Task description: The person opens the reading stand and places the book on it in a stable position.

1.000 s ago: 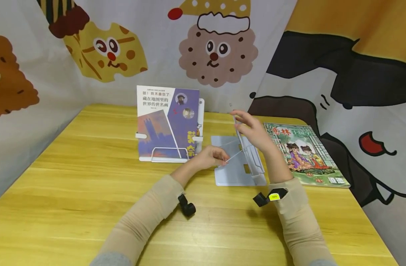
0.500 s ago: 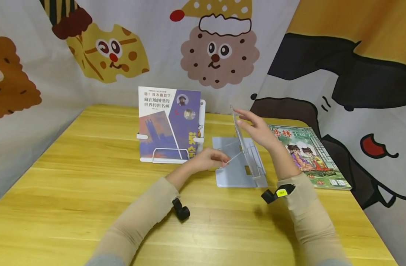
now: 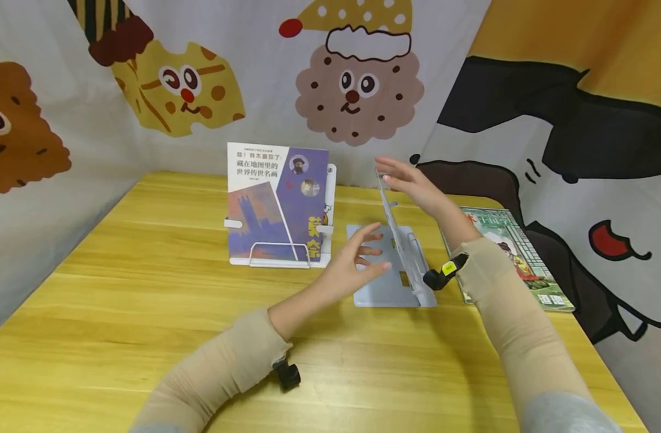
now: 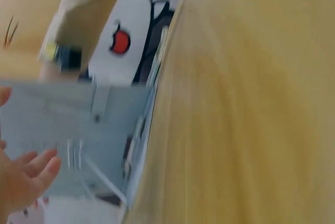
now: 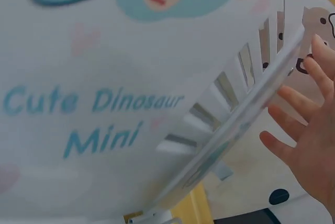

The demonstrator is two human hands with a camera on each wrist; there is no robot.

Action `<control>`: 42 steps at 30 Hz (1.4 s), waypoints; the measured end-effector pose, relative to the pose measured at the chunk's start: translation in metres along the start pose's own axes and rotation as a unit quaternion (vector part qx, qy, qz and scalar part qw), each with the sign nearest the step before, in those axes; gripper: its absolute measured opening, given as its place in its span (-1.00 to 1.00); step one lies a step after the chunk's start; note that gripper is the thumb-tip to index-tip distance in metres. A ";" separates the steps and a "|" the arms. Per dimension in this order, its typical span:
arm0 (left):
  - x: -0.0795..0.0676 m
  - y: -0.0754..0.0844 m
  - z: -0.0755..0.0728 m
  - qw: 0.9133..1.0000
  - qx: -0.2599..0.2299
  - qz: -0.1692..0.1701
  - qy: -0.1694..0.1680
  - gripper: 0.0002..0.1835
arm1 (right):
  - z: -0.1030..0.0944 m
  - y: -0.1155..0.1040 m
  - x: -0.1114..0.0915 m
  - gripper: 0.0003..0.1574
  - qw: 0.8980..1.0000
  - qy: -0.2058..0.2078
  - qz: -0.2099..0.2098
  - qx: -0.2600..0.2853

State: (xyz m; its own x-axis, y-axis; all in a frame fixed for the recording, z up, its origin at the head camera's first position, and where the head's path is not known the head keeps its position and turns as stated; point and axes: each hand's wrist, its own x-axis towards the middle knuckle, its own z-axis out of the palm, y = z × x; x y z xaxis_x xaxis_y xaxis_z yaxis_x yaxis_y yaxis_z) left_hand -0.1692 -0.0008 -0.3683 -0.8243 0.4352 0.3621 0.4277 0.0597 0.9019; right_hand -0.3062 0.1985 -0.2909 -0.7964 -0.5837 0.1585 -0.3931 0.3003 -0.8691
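A pale blue metal book stand (image 3: 396, 231) has its flat base on the table and its back panel tilted up steeply. The right wrist view shows the panel's printed face (image 5: 94, 67), which reads "Cute Dinosaur Mini". My right hand (image 3: 414, 183) is at the panel's top edge, fingers extended and spread. My left hand (image 3: 352, 267) hovers left of the panel over the base, fingers apart and holding nothing. A thin wire support (image 4: 104, 179) runs between panel and base in the left wrist view.
To the left, a purple and white book (image 3: 303, 198) stands upright on a white book stand (image 3: 331, 180), held by clips and a wire bar. A green illustrated magazine (image 3: 516, 252) lies at the right, partly behind my right arm. A cartoon-printed curtain (image 3: 265, 72) hangs behind the wooden table (image 3: 119, 288).
My left hand has let go of the thin wire support and spread its fingers. My right hand has risen along the panel's top edge, its forearm shifting in front of the magazine.
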 end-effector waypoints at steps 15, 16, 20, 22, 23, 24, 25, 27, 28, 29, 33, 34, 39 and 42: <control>0.004 0.020 0.038 0.992 0.062 0.076 0.078 -0.57 | -0.003 0.030 0.004 -0.49 1.000 0.014 0.013 0.024; 0.004 0.020 0.038 0.991 0.063 0.080 0.081 -0.58 | -0.003 0.030 0.003 -0.49 1.000 0.017 0.011 0.023; 0.007 0.017 0.035 0.989 0.050 0.098 0.094 -0.61 | -0.004 0.032 -0.002 -0.50 0.998 0.056 0.018 0.017; 0.008 0.015 0.032 0.988 0.049 0.105 0.101 -0.61 | -0.007 0.033 -0.007 -0.50 0.996 0.087 0.029 0.010; 0.009 0.014 0.030 0.987 0.046 0.109 0.104 -0.61 | -0.009 0.034 -0.010 -0.50 0.994 0.102 0.036 0.005; 0.009 0.013 0.029 0.987 0.048 0.112 0.107 -0.60 | -0.011 0.035 -0.013 -0.49 0.992 0.115 0.043 0.000; 0.010 0.012 0.027 0.986 0.051 0.114 0.110 -0.59 | -0.013 0.036 -0.017 -0.48 0.991 0.126 0.047 -0.006; 0.011 0.010 0.022 0.985 0.060 0.116 0.115 -0.57 | -0.017 0.038 -0.024 -0.45 0.987 0.147 0.059 -0.025; 0.012 0.010 0.020 0.984 0.062 0.117 0.118 -0.56 | -0.019 0.039 -0.028 -0.44 0.985 0.155 0.064 -0.035; 0.013 0.009 0.018 0.984 0.063 0.117 0.121 -0.55 | -0.021 0.040 -0.031 -0.42 0.983 0.164 0.069 -0.046; 0.020 0.007 0.008 0.981 0.079 0.110 0.136 -0.53 | -0.028 0.041 -0.046 -0.39 0.973 0.197 0.089 -0.078; 0.022 0.006 0.005 0.981 0.085 0.108 0.141 -0.53 | -0.030 0.042 -0.050 -0.39 0.971 0.205 0.091 -0.079; 0.036 0.002 -0.010 0.974 0.130 0.097 0.161 -0.55 | -0.034 0.045 -0.065 -0.31 0.964 0.232 0.098 -0.090; 0.044 -0.001 -0.018 0.968 0.166 0.088 0.166 -0.55 | -0.035 0.046 -0.072 -0.25 0.961 0.238 0.107 -0.094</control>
State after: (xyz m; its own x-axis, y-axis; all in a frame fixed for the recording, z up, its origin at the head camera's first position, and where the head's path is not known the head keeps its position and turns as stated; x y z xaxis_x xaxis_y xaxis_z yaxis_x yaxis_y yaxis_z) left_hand -0.2126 0.0019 -0.3488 -0.7776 0.1555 0.6092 0.6231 0.3203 0.7135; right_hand -0.2831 0.2814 -0.3262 -0.9705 -0.0959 0.2212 -0.2378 0.5326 -0.8123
